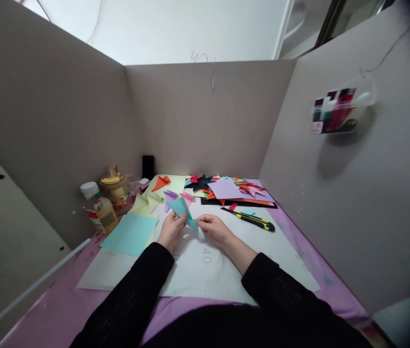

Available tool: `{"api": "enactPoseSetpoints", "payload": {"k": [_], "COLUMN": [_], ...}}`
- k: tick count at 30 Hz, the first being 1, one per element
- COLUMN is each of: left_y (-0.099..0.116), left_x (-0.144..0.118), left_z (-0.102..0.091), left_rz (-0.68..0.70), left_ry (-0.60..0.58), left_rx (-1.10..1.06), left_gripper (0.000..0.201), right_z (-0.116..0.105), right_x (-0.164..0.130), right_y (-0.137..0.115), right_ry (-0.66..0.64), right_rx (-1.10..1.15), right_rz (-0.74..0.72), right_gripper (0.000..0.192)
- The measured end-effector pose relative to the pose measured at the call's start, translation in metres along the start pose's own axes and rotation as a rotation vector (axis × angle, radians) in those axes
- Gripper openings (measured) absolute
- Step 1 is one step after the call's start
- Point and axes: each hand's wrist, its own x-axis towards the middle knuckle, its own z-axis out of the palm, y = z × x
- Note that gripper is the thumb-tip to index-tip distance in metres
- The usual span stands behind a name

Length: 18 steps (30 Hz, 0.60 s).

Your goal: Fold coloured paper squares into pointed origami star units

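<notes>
A folded piece of light blue paper (180, 207) is held above the white sheet (223, 270). My left hand (171, 230) grips its left side, fingers closed on it. Pinched at its right lower edge are the fingertips of my right hand (215, 229). A flat light blue paper square (130, 234) lies left of my left hand. Just behind the held piece are folded purple paper (169, 197) and folded pink paper (187, 197). A yellow and black utility knife (250, 219) rests to the right of my right hand, its tip pointing left.
Folded paper stars, a black one (202, 183) among them, pile up at the back right beside a lilac square (226, 189). An orange folded piece (161, 182) lies back left. A glue bottle (99, 208) and a yellow-lidded jar (115, 191) stand at left. Grey partitions (205, 116) enclose the table.
</notes>
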Motion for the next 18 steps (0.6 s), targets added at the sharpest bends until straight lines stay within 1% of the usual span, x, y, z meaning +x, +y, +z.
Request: {"api": "enactPoseSetpoints", "payload": {"k": [5, 8, 11, 14, 16, 18], "left_y": [-0.004, -0.007, -0.008, -0.008, -0.009, -0.01], "left_x": [0.002, 0.003, 0.004, 0.003, 0.003, 0.003], "left_z": [-0.001, -0.002, -0.003, -0.002, -0.001, -0.001], "left_rz": [-0.044, -0.059, -0.076, -0.079, -0.079, -0.087], "left_ry": [0.06, 0.071, 0.053, -0.002, -0.037, -0.043], "left_rx": [-0.04, -0.05, -0.075, -0.109, -0.124, -0.127], "left_gripper": [0.039, 0.039, 0.04, 0.041, 0.04, 0.039], "right_z": [-0.001, 0.0, 0.0, 0.0, 0.001, 0.002], "right_x": [0.003, 0.002, 0.001, -0.001, -0.002, -0.002], "right_y": [0.007, 0.01, 0.011, 0.009, 0.007, 0.006], "right_ry": [0.044, 0.085, 0.133, 0.143, 0.165, 0.192], "right_rx": [-0.278, -0.407, -0.516, -0.572, -0.592, -0.604], "right_rz": [-0.244, -0.323, -0.408, -0.448, -0.439, -0.431], "right_gripper": [0.013, 0.011, 0.012, 0.013, 0.012, 0.009]}}
